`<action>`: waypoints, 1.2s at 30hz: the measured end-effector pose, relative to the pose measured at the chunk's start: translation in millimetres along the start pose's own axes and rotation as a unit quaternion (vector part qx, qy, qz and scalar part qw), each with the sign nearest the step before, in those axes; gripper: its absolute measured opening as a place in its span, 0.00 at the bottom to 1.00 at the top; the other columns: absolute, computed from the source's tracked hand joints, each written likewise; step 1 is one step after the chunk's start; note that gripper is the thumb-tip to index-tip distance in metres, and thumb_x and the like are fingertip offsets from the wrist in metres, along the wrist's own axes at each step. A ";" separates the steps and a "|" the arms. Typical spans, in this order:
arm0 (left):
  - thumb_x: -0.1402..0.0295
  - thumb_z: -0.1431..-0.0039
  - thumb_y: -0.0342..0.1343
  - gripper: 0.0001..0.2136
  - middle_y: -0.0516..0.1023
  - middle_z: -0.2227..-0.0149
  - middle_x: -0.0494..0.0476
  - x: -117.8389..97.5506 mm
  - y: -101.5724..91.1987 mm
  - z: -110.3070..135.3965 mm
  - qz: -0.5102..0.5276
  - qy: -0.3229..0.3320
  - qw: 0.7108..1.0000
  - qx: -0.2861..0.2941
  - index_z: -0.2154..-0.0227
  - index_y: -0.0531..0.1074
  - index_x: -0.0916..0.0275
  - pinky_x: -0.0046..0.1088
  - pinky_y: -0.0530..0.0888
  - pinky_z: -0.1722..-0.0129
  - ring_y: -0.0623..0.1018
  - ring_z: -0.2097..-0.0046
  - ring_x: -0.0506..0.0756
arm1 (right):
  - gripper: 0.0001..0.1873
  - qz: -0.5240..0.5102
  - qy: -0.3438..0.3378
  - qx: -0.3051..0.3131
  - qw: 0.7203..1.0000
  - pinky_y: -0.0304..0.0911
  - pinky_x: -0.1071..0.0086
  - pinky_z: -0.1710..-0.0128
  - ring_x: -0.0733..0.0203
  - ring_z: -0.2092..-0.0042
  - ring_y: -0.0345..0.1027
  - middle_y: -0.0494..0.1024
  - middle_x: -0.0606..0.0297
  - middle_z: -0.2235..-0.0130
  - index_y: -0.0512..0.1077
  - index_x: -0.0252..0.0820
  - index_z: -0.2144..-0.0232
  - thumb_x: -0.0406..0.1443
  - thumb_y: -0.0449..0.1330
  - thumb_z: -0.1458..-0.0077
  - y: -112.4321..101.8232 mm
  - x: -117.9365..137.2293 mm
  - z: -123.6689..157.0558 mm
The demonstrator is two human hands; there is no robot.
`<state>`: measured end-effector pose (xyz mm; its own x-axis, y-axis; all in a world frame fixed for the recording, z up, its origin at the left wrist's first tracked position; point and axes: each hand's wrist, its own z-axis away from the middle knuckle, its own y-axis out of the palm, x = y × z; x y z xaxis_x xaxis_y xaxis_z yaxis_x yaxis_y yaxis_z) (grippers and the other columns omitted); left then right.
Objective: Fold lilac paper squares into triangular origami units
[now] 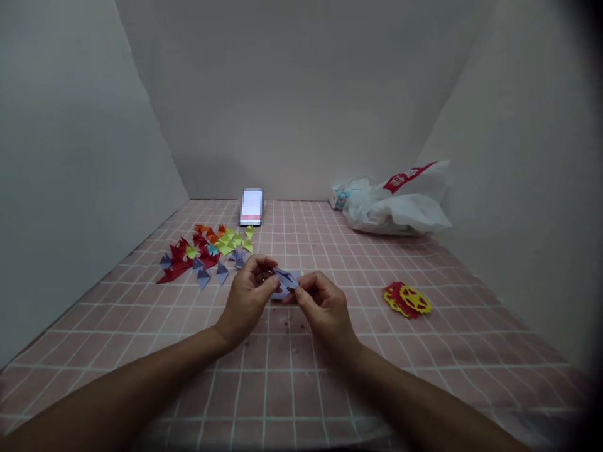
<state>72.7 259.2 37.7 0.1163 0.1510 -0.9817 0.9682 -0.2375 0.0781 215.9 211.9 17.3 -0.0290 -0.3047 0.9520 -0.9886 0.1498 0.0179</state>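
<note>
Between my two hands is a small piece of folded lavender paper [286, 280], raised a little above the checked cloth. My left hand [252, 292] pinches its left edge between thumb and fingers. On the right side, my right hand [325, 304] grips it with thumb and forefinger. More lavender paper shows just beneath the folded piece, partly hidden by my fingers. To the left of my hands lies a spread of small folded paper pieces [203, 276] in red, orange, yellow, blue and lavender.
A lit phone [251, 207] leans upright at the back. Farther right sit a white plastic bag [396, 210] and a small box [337, 197]. Red and yellow cut-out discs [409, 301] lie right of my hands. Pale walls enclose the pink checked cloth [264, 389] on three sides.
</note>
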 end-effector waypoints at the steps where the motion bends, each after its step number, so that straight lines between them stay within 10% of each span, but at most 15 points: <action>1: 0.70 0.48 0.61 0.10 0.72 0.65 0.50 0.3 -0.3 -0.6 0.006 0.000 1.000 0.001 0.63 0.68 0.62 0.26 0.75 0.66 0.76 0.68 0.48 | 0.06 0.004 -0.002 0.005 1.000 0.68 0.64 0.63 0.59 0.66 0.74 0.79 0.63 0.69 0.70 0.42 0.72 0.35 0.59 0.42 0.0 -1.0 0.2; 36: 0.70 0.46 0.60 0.09 0.74 0.64 0.53 4.8 -7.7 -10.3 -0.053 0.014 0.997 0.058 0.62 0.71 0.63 0.28 0.75 0.62 0.76 0.63 0.51 | 0.12 -0.163 0.149 0.079 0.972 0.66 0.72 0.74 0.68 0.76 0.69 0.75 0.70 0.73 0.70 0.41 0.71 0.40 0.68 0.50 -7.9 -12.2 -16.6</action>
<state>68.1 271.6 34.2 0.0221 0.2078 -0.9779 0.9437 -0.3274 -0.0483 226.5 230.0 10.6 0.3097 -0.0228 0.9506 -0.9494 -0.0631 0.3078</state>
